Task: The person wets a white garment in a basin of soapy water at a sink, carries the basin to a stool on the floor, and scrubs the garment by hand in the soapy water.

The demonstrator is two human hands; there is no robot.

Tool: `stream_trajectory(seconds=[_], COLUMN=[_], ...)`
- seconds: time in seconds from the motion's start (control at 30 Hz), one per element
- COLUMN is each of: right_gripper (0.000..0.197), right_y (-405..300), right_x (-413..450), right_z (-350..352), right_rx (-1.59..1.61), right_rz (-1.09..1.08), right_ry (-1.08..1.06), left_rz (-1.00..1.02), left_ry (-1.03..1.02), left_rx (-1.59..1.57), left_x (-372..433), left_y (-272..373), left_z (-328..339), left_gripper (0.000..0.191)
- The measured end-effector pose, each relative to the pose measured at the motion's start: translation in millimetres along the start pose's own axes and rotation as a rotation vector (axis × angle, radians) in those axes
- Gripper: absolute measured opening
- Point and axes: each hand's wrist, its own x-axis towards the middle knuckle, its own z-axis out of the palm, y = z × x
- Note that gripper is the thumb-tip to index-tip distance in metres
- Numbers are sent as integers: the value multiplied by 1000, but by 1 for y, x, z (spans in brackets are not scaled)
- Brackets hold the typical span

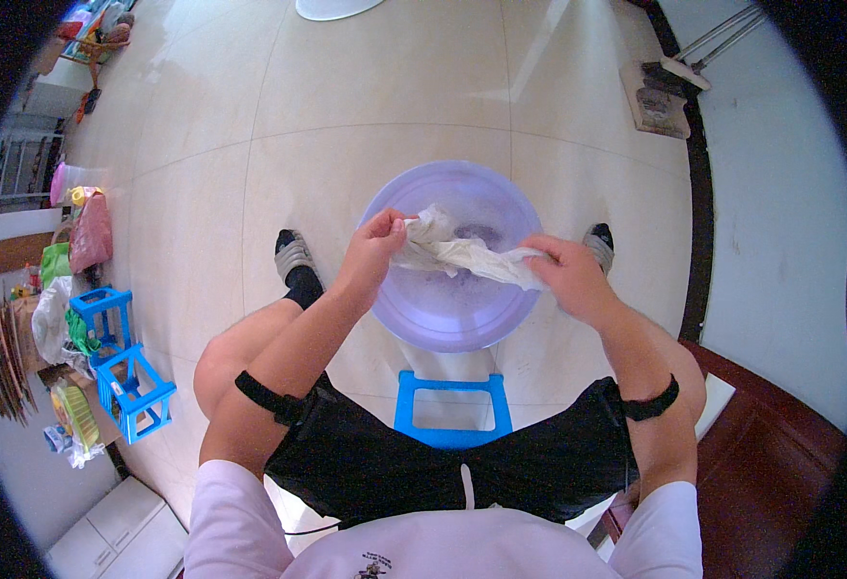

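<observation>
A wet, crumpled off-white cloth (478,259) stretches between my two hands above a lilac plastic basin (445,336). My left hand (380,242) pinches its left end, thumb uppermost. The other end is gripped in my right hand (564,271) near the basin's right rim. Between them the cloth is loosely twisted, with a bunched part at the left. Cloudy, sudsy water (431,297) lies in the basin below, and a darker patch shows in it behind the cloth. The basin stands on the floor between my feet.
Under me is a blue plastic stool (452,436). Two more blue plastic stools (134,394) stand at the left, by bags and flattened cardboard (7,354). A dustpan (659,105) leans by the right wall. Dark red wooden furniture (756,463) is at the lower right.
</observation>
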Motion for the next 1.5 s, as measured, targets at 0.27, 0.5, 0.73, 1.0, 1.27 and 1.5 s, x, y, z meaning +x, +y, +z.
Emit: stream_trajectory(seconds=[0.27,0.5,0.73,1.0,1.27,1.5], right_gripper=[20,14,22,33,34,20], right_y=[12,34,53,-12,10,-7], right_x=[-7,-4,-6,12,25,28], right_z=[9,18,26,38,43,12], right_rx=[-496,-771,-975,-430,-256,-258], right_rz=[-79,-37,-128,-133,-517,-160], right_ry=[-106,-212,-179,-77,167,-24], left_rz=[211,369,223,145,93,250], left_ry=[5,-172,-237,-389,-451,-184], left_rx=[197,-221,-568,-491,-436,91], left_x=[-9,-4,-13,-15,-18,-6], left_y=[19,17,27,23,28,12], left_z=[3,-7,1,11,22,6], left_gripper=[17,14,18,18,21,22])
